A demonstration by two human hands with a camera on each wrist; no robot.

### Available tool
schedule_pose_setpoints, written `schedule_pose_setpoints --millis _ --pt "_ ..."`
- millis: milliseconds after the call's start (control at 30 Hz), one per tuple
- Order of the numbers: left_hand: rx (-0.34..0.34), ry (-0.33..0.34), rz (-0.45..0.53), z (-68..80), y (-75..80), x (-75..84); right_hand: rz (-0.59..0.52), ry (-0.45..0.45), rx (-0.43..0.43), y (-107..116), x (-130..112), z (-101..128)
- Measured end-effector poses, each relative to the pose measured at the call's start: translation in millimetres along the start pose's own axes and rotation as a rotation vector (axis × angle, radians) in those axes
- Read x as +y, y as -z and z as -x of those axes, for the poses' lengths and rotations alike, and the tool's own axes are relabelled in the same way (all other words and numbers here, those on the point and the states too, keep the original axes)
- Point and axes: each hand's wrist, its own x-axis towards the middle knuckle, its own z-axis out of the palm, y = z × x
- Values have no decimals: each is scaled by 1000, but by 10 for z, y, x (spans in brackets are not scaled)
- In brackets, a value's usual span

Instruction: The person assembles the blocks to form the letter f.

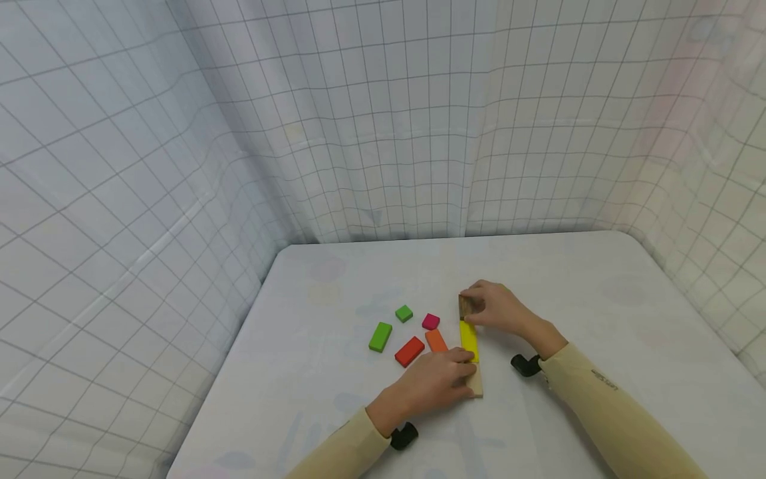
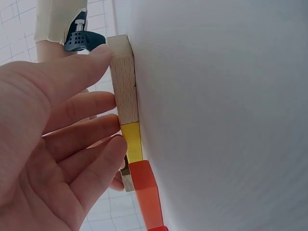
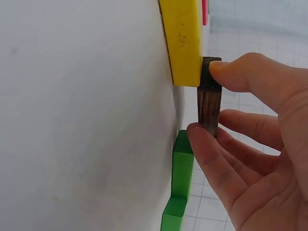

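My right hand (image 1: pixel 498 310) pinches a dark brown wooden block (image 3: pixel 209 109) between thumb and fingertips. In the right wrist view that block sits higher off the table than the end of the yellow block (image 3: pixel 182 43) beside it. Seen from the head, the yellow block lies in line with a pale plain wooden block (image 1: pixel 475 384) nearer to me. Over these two lies my left hand (image 1: pixel 429 384). Its thumb touches the near end of the pale block (image 2: pixel 124 84), and its fairly straight fingertips touch the pale and yellow blocks along their upper side.
Left of the row lie an orange block (image 1: pixel 435 340), a red block (image 1: pixel 409 351), a magenta block (image 1: pixel 431 322), a long green block (image 1: pixel 380 337) and a short green one (image 1: pixel 404 313). White gridded curtains (image 1: pixel 383 133) stand around the white table (image 1: pixel 317 299).
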Motion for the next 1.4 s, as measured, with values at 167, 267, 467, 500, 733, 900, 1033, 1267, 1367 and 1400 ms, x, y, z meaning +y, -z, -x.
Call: schedule_pose_setpoints --millis 167,267,467,500,733,900,1033,1267,1367,1400 --pt "3 -1 4 1 -13 4 3 4 -3 -16 29 -19" --pt "6 -5 4 4 -24 3 9 -3 -13 -36 41 -24" --pt "20 -18 10 4 -37 0 16 -43 -31 -43 44 -7" --pt "22 -19 8 4 -38 1 12 -48 -38 -41 47 -3" --pt "20 -8 21 5 -44 3 8 -40 -53 -40 85 3" --pt "14 4 37 7 -48 -3 -16 -36 -51 -48 96 15" --pt "26 2 40 10 -31 -7 -47 -49 -49 -54 88 27" --pt "32 -2 57 15 -15 -10 -54 -57 -43 -75 77 51" --pt "31 0 59 19 -10 -11 -49 -56 -39 -76 69 59" --pt "30 3 58 19 -9 -12 -47 -52 -36 -74 66 58"
